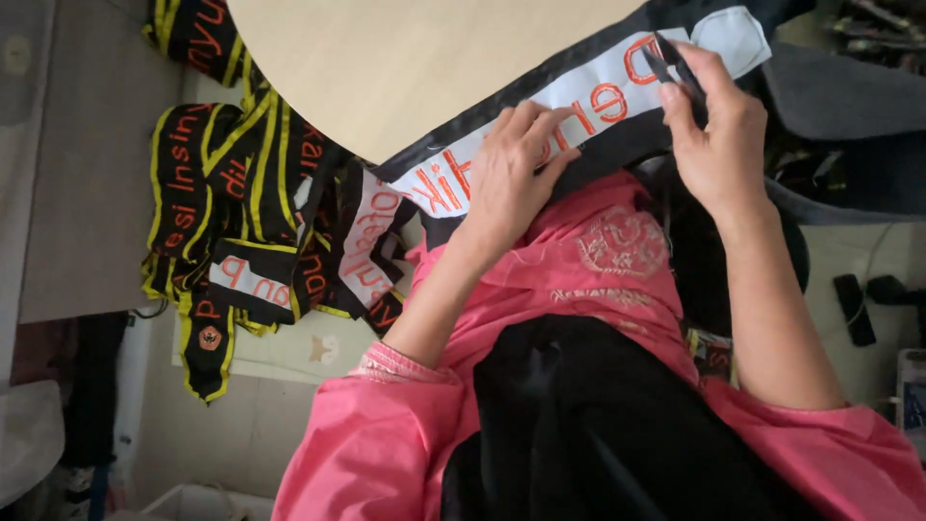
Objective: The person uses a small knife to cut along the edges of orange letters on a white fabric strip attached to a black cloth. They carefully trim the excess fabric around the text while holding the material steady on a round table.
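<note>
Left fingers: the fingers of the left hand lie slightly spread and flat, pressing the white strip down; they pinch nothing.
Right fingers: the fingers of the right hand are closed round small dark scissors, whose tips sit on the strip by an orange letter.
White strip: a white backing band with orange stitched letters, lying on a black sash; both run slantwise along the bench's near curved edge, from its lower point toward the far right end.
Black sash: its lower edge hangs off the bench edge onto the person's lap, touching the pink garment.
Bench: a pale wooden top with a rounded near edge; the strip and sash cover only that edge.
Lap: a black cloth lies over the pink garment, below both forearms.
Pile of sashes: more black sashes with yellow borders and orange lettering hang and heap just past the bench's left edge, well apart from the hands; a few show white backing.
In the way: the right hand covers part of the scissors and the strip's far end, so how wide the blades stand cannot be told.
Floor: pale floor at right with two small dark objects, too blurred to name.
</note>
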